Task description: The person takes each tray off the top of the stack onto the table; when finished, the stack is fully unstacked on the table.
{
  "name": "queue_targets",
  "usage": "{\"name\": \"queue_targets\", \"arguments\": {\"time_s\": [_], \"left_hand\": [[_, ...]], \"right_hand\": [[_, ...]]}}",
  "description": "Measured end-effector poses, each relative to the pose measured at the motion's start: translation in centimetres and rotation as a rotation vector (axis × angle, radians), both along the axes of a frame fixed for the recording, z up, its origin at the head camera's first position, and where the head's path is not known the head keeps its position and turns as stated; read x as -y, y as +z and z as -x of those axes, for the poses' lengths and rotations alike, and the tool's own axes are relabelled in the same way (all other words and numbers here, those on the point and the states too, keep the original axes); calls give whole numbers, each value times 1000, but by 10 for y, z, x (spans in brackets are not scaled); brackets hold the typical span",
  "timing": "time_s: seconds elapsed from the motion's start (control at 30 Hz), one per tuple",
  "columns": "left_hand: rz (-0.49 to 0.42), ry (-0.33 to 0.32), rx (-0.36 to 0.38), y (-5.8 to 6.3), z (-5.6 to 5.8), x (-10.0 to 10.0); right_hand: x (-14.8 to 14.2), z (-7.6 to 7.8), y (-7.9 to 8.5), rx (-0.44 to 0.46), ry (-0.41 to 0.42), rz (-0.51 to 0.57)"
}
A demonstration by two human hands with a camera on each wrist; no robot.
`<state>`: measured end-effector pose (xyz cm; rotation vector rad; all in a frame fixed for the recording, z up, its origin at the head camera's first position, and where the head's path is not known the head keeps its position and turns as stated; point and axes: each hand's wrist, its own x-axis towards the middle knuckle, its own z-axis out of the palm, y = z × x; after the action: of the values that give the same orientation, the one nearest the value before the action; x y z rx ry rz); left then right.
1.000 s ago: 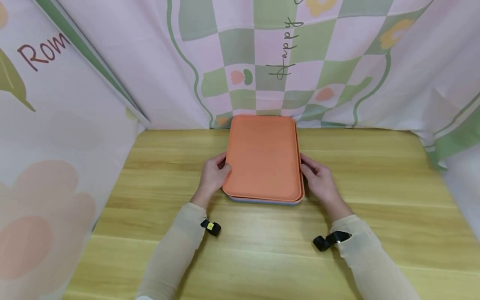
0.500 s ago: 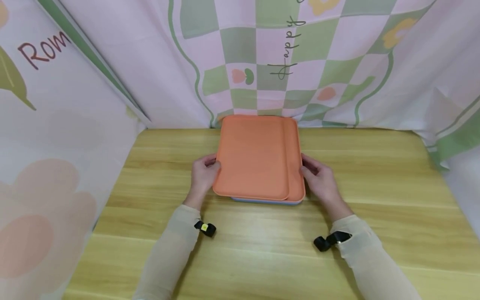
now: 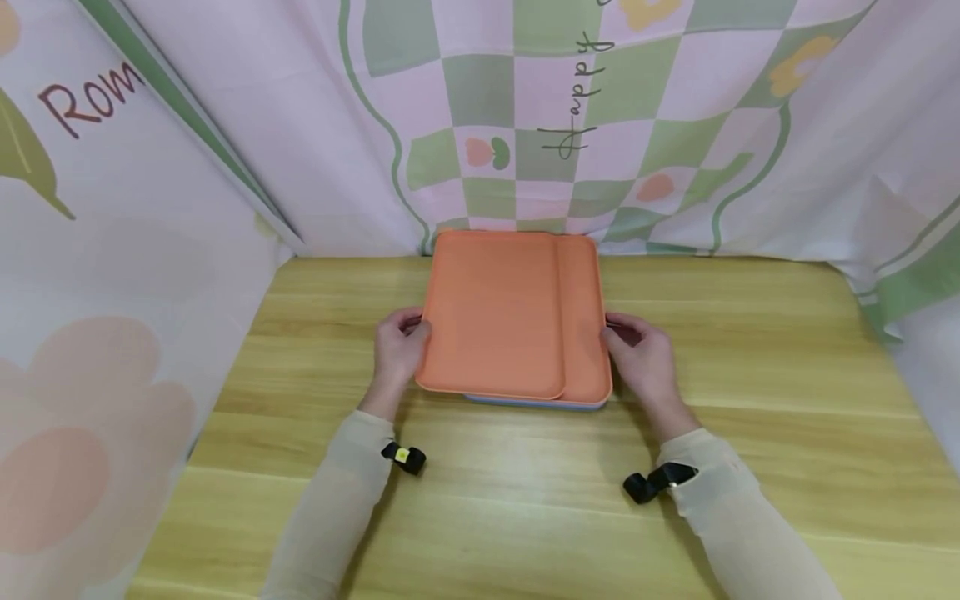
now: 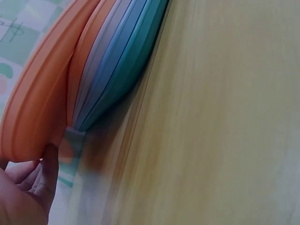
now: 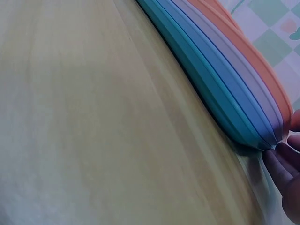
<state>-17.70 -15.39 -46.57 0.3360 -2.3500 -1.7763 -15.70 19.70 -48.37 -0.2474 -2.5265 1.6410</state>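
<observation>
Two orange trays (image 3: 491, 317), upper in left grip (image 3: 397, 346); three trays (image 5: 225, 77) beneath.

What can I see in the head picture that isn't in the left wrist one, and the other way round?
Only the head view: the right hand, the letters "Rom" and the black gadgets on both wrists.
Only the left wrist view: the green tray at the bottom.
Both: the left hand holding the top orange tray, the second orange tray below it, the blue tray, the wooden table and the patterned cloth.
</observation>
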Motion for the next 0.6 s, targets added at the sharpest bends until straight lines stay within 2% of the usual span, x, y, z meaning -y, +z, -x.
{"name": "queue_targets", "arguments": {"time_s": [0.2,0.47,0.6], "left_hand": [[20,44,-26,-2,0,9],[-26,113,-29,-2,1,25],[-33,128,-29,0,2,35]], "right_hand": [[0,1,0,6,0,28],[1,1,0,2,18,36],[2,2,1,1,20,54]]}}
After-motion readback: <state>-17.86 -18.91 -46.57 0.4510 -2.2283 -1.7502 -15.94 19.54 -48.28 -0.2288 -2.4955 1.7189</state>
